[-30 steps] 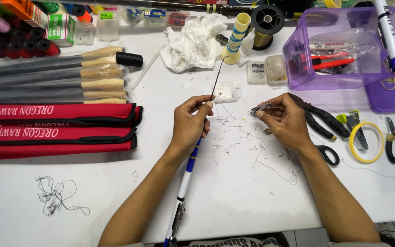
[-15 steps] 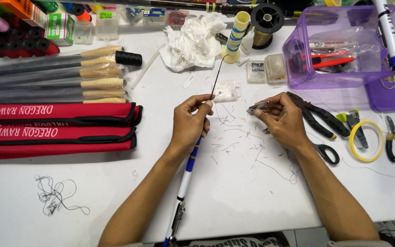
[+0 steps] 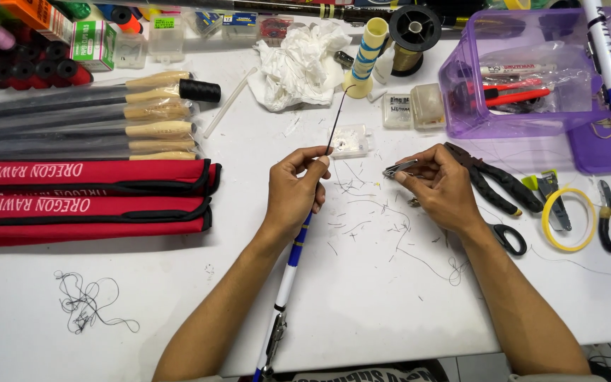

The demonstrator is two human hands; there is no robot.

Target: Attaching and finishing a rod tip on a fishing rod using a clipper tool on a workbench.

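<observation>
— What do the hands hold?
— The left hand point(image 3: 295, 187) grips the fishing rod point(image 3: 288, 272); the right hand point(image 3: 441, 185) pinches metal clippers point(image 3: 398, 168).
— Nearby?
— Pliers point(image 3: 493, 178) lie just right on the worktop point(image 3: 362, 297).

- The left hand point(image 3: 297, 185) grips a fishing rod point(image 3: 288, 276) at the table's point(image 3: 362, 318) middle.
- The right hand point(image 3: 441, 185), just right of it, pinches a small clipper point(image 3: 397, 168).
- Pliers point(image 3: 493, 177) and scissors point(image 3: 507, 237) lie right of that hand.
- Rod bags point(image 3: 86, 198) lie far left.
- A plastic box point(image 3: 518, 78) stands behind the pliers.
</observation>
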